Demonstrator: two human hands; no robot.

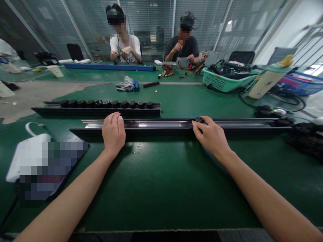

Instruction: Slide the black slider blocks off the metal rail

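In the middle of the frame lies a long black rail (156,132). The left hand (113,133), left of the centre, has its fingers closed around this rail. The right hand (211,134), right of the centre, pinches a small black piece (200,119) at the rail. At middle left, a second rail (101,112) carries a row of dark pieces (123,104)
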